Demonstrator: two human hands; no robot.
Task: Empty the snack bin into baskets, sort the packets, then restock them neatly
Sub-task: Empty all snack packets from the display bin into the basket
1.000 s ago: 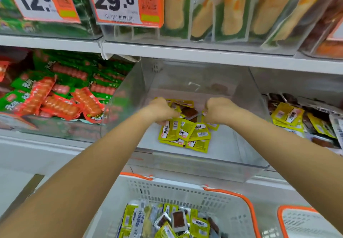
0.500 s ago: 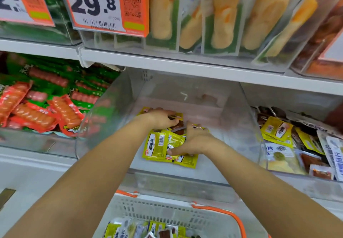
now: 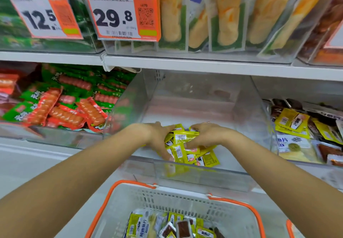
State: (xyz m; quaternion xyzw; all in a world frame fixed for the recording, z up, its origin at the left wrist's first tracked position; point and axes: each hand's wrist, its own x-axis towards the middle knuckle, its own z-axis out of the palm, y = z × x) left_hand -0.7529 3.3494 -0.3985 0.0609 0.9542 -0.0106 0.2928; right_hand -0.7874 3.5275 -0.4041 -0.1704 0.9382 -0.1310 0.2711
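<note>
At far left, sausage packets (image 3: 61, 108) fill the neighbouring bin. In the middle clear snack bin (image 3: 204, 174), the left hand (image 3: 157, 137) curls round the left side of a heap of yellow packets (image 3: 185, 145), and the right hand (image 3: 207, 135) cups it from the right, its fingers (image 3: 194, 126) bent over the top. Both seem to clutch the heap between them, though the fingertips are buried among wrappers, so how firm the hold is cannot be told. The heap lies at the near front of the bin, just above the white basket (image 3: 130, 197) with orange rim, which already holds similar packets.

To do this well, squeeze the heap from both sides, scoop under the loose packets at the near edge, and lift over the front wall before releasing into the basket.

The basket's near part is cut off, and the packet print is too blurred to read. At right, another bin holds mixed packets (image 3: 297, 126).
</note>
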